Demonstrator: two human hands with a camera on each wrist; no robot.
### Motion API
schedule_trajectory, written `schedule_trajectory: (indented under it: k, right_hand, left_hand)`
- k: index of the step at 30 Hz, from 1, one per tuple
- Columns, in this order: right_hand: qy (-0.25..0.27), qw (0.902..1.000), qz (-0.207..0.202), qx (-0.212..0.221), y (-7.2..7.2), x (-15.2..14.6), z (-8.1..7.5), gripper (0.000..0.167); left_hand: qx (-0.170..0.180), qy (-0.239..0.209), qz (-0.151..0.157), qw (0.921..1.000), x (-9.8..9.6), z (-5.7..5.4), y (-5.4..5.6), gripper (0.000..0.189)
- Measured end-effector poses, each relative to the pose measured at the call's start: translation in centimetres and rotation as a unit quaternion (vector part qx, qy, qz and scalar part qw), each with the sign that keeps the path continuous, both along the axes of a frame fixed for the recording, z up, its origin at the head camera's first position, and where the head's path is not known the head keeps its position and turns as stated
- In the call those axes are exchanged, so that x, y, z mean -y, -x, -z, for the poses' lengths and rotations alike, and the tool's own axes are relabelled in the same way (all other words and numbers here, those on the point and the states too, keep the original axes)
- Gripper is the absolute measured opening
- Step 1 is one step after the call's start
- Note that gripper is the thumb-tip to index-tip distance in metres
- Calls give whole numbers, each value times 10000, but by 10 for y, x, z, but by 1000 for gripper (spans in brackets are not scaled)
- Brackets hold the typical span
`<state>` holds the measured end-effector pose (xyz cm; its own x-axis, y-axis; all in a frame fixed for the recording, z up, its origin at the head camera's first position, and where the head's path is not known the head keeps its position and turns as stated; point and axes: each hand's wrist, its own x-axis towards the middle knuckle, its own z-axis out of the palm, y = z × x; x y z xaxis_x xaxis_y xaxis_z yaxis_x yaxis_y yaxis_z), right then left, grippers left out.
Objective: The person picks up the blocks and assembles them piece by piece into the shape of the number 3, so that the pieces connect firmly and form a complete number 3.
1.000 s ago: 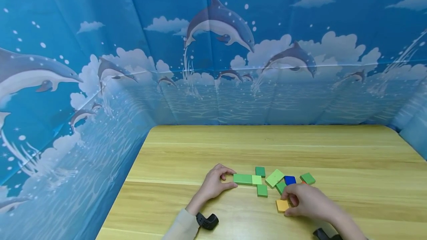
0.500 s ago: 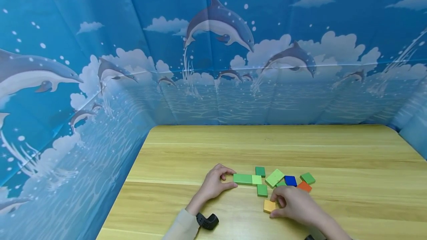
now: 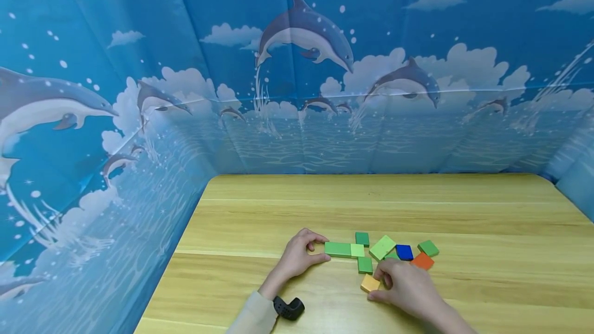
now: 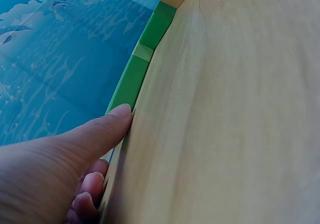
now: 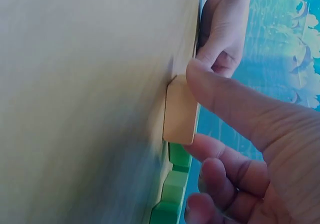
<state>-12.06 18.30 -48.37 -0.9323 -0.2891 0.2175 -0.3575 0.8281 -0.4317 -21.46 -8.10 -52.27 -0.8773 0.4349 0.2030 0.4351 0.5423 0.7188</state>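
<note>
My left hand [image 3: 297, 256] holds the left end of a long green block [image 3: 337, 249] between thumb and index finger; in the left wrist view the thumb touches this block [image 4: 129, 82]. A small light green square block [image 3: 357, 250] adjoins its right end. Green square blocks sit at that square's far corner [image 3: 362, 239] and near corner [image 3: 365, 265]. My right hand [image 3: 408, 285] pinches a yellow-orange square block [image 3: 369, 283], slightly turned, just in front of the near green square. The right wrist view shows thumb and index finger at opposite edges of the yellow-orange block [image 5: 180, 112].
Right of the row lie a light green rectangular block [image 3: 382, 248], a blue block [image 3: 404, 252], an orange-red block [image 3: 423, 261] and a green block [image 3: 428, 248]. Another green block [image 3: 392, 255] is partly hidden by my right hand. A dolphin-printed curtain [image 3: 297, 138] borders the wooden table [image 3: 278, 200].
My right hand has slid the yellow-orange block leftward, toward the near green square, and turned it a little. The orange-red block has come into full view. My left hand has stayed put.
</note>
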Motion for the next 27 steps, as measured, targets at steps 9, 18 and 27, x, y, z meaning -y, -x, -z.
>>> schedule_trajectory:
  k: [9,18,27]
  right_hand:
    - [-234,9986,450,129,-3,8,-3,41]
    - [-254,9972,631,321,-4,10,-3,44]
    - [-253,9969,669,328,-4,11,-4,43]
  left_hand:
    - [-50,0,23,10000,-1,-1,0,36]
    - [-71,-4,20,10000,-1,0,0,36]
    - [-48,-34,8,10000,0,1,1,36]
